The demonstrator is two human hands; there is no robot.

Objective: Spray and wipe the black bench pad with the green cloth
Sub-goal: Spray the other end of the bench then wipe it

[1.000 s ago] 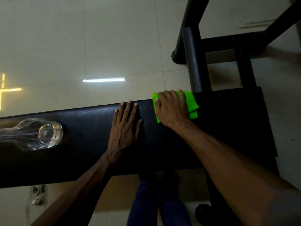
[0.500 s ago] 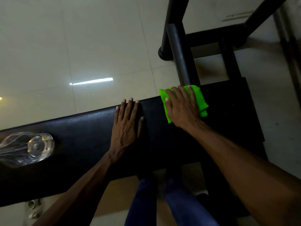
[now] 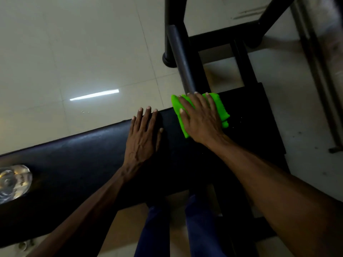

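The long black bench pad (image 3: 78, 164) runs from the lower left to the right of the view. A folded bright green cloth (image 3: 220, 106) lies on the pad's far edge. My right hand (image 3: 201, 120) presses flat on the cloth, fingers spread over it. Beside it on the left, my left hand (image 3: 143, 135) rests palm down on the bare pad, holding nothing. A clear plastic spray bottle (image 3: 13, 182) lies on the pad at the far left, partly cut off by the frame edge.
A black metal frame with a grey upright post (image 3: 182, 62) rises right behind the cloth. Pale floor tiles (image 3: 74, 52) lie beyond the pad. My legs in blue trousers (image 3: 154, 232) stand below the near edge. Another frame bar (image 3: 315, 71) runs down the right side.
My right hand and the cloth have slid rightward along the pad's far edge toward the post. The left hand stays planted. The view has turned right, pushing the bottle toward the left edge.
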